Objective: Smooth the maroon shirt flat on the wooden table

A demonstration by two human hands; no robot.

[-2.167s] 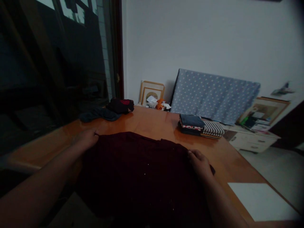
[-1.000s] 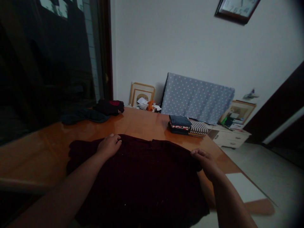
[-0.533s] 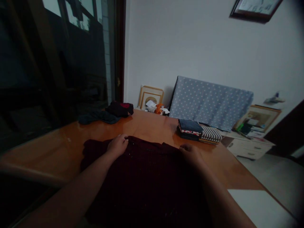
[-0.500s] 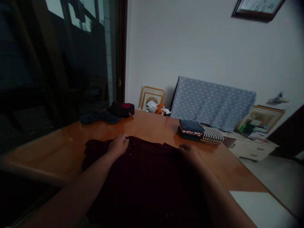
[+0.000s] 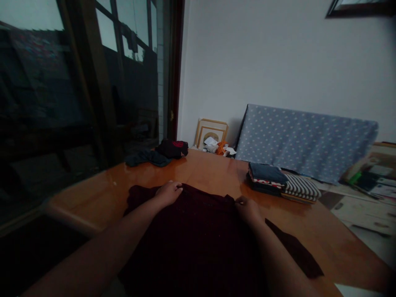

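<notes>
A dark maroon long-sleeved top lies spread over the near part of the wooden table. My left hand is closed on its far edge, left of the middle, fingers pinching the cloth. On the same edge, farther right, my right hand pinches the fabric between thumb and fingers. A sleeve sticks out to the right beyond my right forearm. The left part of the top is bunched beside my left wrist. Its near end fades into shadow at the bottom of the view.
Folded clothes and a striped folded stack sit at the right back. Crumpled dark clothes lie at the far left. Beyond the table stand a dotted blue cloth and picture frames. White paper shows at lower right.
The view has swung left, so the scene sits farther right. My right hand has come closer to my left, still gripping the edge. A sleeve now shows on the right.
</notes>
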